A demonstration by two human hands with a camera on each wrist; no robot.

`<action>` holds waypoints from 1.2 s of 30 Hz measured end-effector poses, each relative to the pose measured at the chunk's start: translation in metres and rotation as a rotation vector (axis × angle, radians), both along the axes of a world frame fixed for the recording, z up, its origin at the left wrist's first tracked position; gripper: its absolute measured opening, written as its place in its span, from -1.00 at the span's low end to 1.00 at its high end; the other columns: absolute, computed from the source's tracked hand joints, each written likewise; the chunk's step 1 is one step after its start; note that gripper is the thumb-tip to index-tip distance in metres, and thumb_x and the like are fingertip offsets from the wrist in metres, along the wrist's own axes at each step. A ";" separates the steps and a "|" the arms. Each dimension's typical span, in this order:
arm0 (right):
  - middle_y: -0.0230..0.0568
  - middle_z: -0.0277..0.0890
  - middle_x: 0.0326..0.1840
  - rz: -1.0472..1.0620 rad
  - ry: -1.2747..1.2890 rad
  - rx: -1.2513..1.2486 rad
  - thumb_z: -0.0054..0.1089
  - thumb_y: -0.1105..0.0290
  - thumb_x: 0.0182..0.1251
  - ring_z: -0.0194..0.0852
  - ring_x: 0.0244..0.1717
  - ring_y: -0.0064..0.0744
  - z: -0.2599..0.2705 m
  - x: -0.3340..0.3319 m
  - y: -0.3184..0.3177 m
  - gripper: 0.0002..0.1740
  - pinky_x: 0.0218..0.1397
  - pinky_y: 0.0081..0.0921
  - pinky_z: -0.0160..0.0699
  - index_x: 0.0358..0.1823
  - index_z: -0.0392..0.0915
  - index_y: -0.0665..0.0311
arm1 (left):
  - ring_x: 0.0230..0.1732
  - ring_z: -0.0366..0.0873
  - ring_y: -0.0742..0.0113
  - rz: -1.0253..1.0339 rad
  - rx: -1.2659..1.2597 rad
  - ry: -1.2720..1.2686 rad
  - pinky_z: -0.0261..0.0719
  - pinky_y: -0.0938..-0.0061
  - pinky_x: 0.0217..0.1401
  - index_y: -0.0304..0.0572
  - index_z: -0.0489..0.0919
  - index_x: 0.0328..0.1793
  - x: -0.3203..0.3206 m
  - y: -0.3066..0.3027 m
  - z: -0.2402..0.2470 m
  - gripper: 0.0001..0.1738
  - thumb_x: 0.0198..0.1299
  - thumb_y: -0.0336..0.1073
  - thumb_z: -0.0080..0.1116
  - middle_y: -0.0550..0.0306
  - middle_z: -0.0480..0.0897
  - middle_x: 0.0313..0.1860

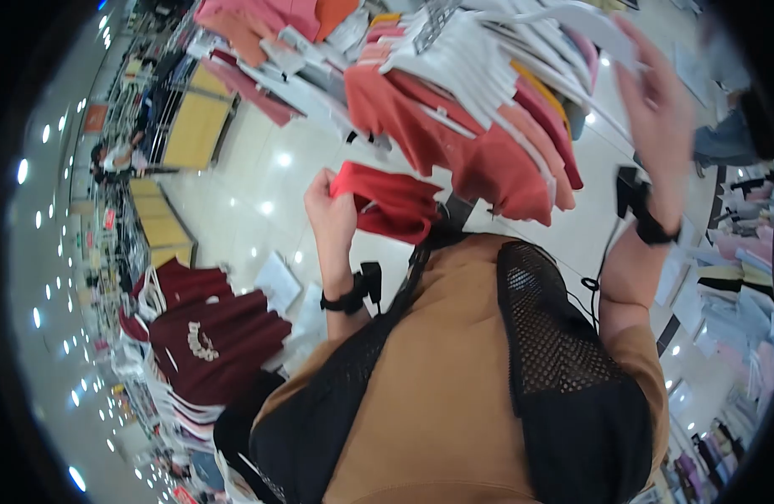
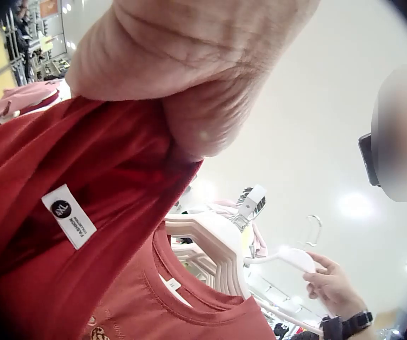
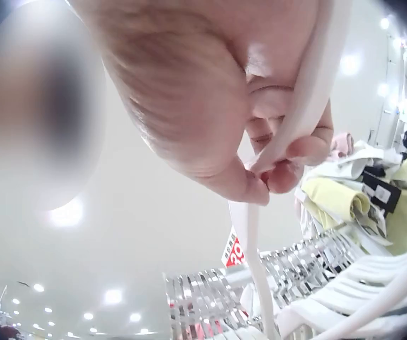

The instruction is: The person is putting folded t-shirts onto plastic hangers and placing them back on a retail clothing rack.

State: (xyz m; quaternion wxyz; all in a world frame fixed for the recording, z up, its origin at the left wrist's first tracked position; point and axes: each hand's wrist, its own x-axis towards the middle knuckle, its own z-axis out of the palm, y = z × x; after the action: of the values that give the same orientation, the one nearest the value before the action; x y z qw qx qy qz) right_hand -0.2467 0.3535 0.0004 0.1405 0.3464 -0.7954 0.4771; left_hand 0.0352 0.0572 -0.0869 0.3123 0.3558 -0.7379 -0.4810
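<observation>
My left hand (image 1: pixel 332 214) grips a red shirt (image 1: pixel 391 202) by its edge, and the cloth hangs down in front of me. Inside it, the left wrist view shows a white label (image 2: pixel 71 218) with a round black logo. Up at the right, my right hand (image 1: pixel 662 109) pinches a white plastic hanger (image 3: pixel 315 85) between thumb and fingers. No garment shows on the visible part of this hanger. Close by both hands hang coral-red shirts (image 1: pixel 513 181) on white hangers (image 2: pixel 221 248).
A rail of packed metal hooks (image 3: pixel 288 265) stands below my right hand. Maroon shirts (image 1: pixel 206 340) hang at my left, and folded clothes (image 1: pixel 744 294) lie at the right. Yellowish display panels (image 1: pixel 194 118) stand farther off across the shiny floor (image 1: pixel 261 181).
</observation>
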 end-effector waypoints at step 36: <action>-0.23 0.43 -0.27 0.602 -0.257 -0.115 0.23 0.65 0.27 0.46 -0.33 -0.34 -0.079 0.158 -0.063 -0.44 -0.26 -0.43 0.53 0.31 0.56 0.10 | -0.49 0.42 0.56 -0.107 -0.013 -0.038 0.39 0.58 -0.41 -0.33 0.51 -0.35 -0.032 0.028 0.003 -0.88 0.27 -0.51 0.03 0.24 0.56 -0.53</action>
State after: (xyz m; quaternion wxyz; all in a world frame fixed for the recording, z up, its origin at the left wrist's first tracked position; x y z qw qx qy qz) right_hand -0.0888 0.2909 -0.0784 -0.0889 0.4946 -0.6403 0.5810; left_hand 0.0034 0.0853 -0.0843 0.2745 0.3230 -0.7648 -0.4853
